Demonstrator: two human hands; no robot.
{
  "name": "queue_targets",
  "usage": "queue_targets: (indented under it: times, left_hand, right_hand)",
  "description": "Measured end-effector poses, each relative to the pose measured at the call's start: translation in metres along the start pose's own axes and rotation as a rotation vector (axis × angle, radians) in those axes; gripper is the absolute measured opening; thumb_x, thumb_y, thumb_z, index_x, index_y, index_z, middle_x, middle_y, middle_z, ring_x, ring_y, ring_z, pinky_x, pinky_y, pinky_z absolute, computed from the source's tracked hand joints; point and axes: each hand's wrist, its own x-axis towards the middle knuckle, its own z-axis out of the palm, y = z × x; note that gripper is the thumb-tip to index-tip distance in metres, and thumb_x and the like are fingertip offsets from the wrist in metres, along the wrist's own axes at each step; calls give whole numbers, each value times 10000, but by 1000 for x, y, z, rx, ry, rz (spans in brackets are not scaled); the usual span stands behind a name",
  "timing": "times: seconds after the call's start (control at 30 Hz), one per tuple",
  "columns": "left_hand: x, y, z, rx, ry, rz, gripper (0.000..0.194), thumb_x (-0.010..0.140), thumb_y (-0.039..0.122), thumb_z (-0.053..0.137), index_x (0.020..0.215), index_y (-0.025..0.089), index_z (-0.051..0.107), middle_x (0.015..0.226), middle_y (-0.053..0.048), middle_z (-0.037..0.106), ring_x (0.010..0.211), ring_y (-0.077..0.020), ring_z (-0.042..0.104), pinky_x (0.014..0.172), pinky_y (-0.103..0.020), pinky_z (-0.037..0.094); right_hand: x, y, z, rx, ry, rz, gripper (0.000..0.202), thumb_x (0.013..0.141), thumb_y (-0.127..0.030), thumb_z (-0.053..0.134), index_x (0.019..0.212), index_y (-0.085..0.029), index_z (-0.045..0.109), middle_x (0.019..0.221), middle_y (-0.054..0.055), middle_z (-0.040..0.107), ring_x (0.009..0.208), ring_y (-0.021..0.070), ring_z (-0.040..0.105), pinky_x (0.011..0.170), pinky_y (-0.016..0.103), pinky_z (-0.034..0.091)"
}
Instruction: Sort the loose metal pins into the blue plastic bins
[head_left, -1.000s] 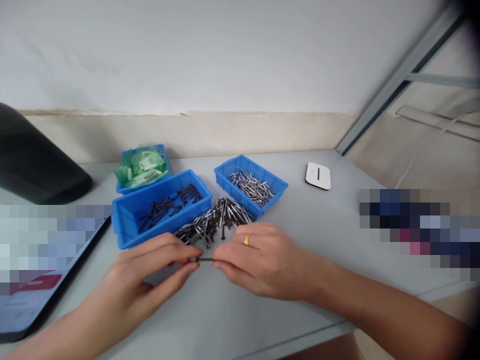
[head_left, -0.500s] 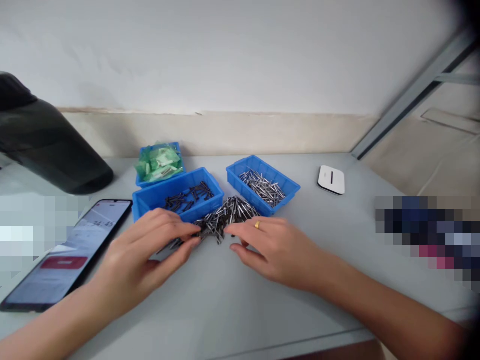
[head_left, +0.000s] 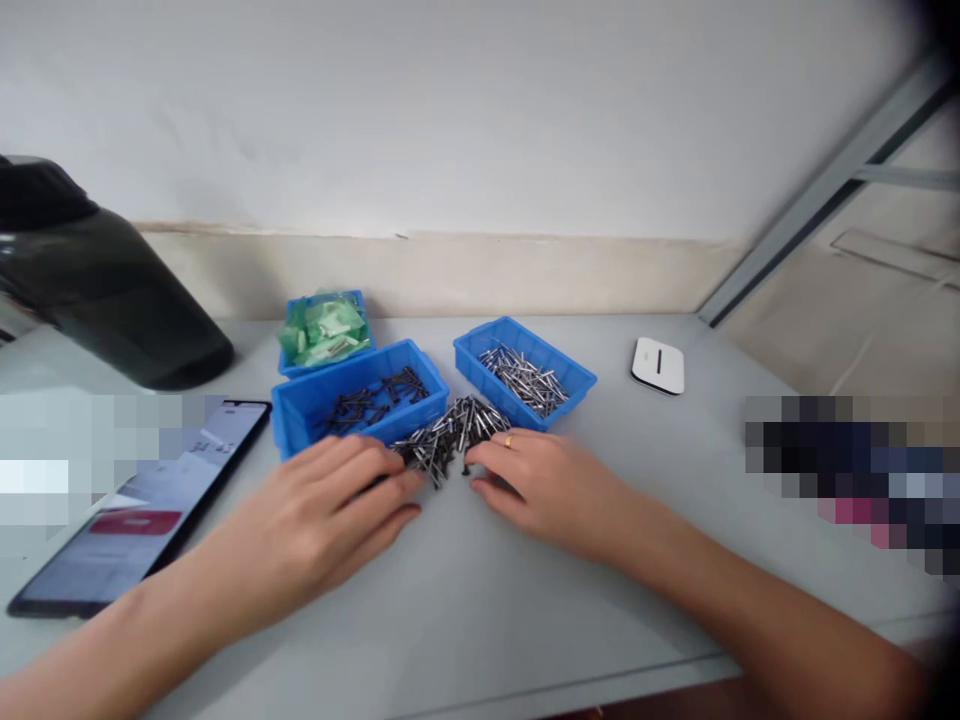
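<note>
A mixed pile of silver and dark screws (head_left: 450, 435) lies on the grey table between my hands. At its left edge, my left hand (head_left: 330, 510) has its fingers bent over the screws; what its fingertips touch is hidden. My right hand (head_left: 536, 480), with a gold ring, pinches a dark screw at the pile's right edge. Dark screws (head_left: 375, 400) lie in the middle blue bin (head_left: 307, 400), just beyond my left hand. Silver screws (head_left: 525, 380) fill part of the right blue bin (head_left: 574, 385).
Green plastic packets (head_left: 326, 330) sit in a smaller blue bin (head_left: 289, 362) at the back. A phone (head_left: 150, 510) and a dark bottle (head_left: 142, 290) stand at the left. A white device (head_left: 658, 365) lies at the right, near a metal frame (head_left: 787, 215).
My left hand has moved slightly right, over the pile's edge. My right hand has shifted a little, and a dark screw now shows at its fingertips. The view has shifted slightly.
</note>
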Motion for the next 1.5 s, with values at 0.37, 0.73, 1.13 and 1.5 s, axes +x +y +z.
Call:
queue_targets:
  times: [0.37, 0.73, 1.13, 1.5]
  left_hand:
    - [-1, 10, 25, 10, -107, -44, 276, 949, 196, 420, 1090, 167, 656, 999, -92, 660, 877, -210, 628, 751, -356, 550]
    - [0, 9, 23, 97, -100, 32, 356, 959, 110, 328, 1028, 83, 676, 886, -122, 682, 781, -230, 637, 649, -371, 563]
    - [-8, 11, 10, -12, 83, 10, 229, 920, 163, 494, 1120, 140, 604, 1000, -88, 684, 903, -224, 609, 780, -360, 506]
    - [-2, 17, 12, -226, 143, -102, 178, 887, 122, 554, 1056, 163, 594, 887, -26, 681, 834, -148, 620, 762, -267, 514]
  right_hand:
    - [1, -2, 3, 29, -1, -37, 141, 929, -238, 498, 1022, -184, 589, 917, 33, 647, 867, 168, 604, 736, 289, 427]
    - [1, -3, 1, 16, -17, -49, 164, 937, -252, 479, 1029, -174, 589, 930, 46, 654, 870, 174, 606, 702, 280, 410]
    - [1, -6, -2, 80, 62, -48, 222, 936, -284, 493, 1123, -185, 559, 940, 47, 663, 878, 175, 615, 707, 273, 425]
    - [4, -7, 2, -44, 90, -252, 235, 983, -288, 417, 922, -160, 604, 796, 24, 662, 790, 143, 607, 696, 257, 415]
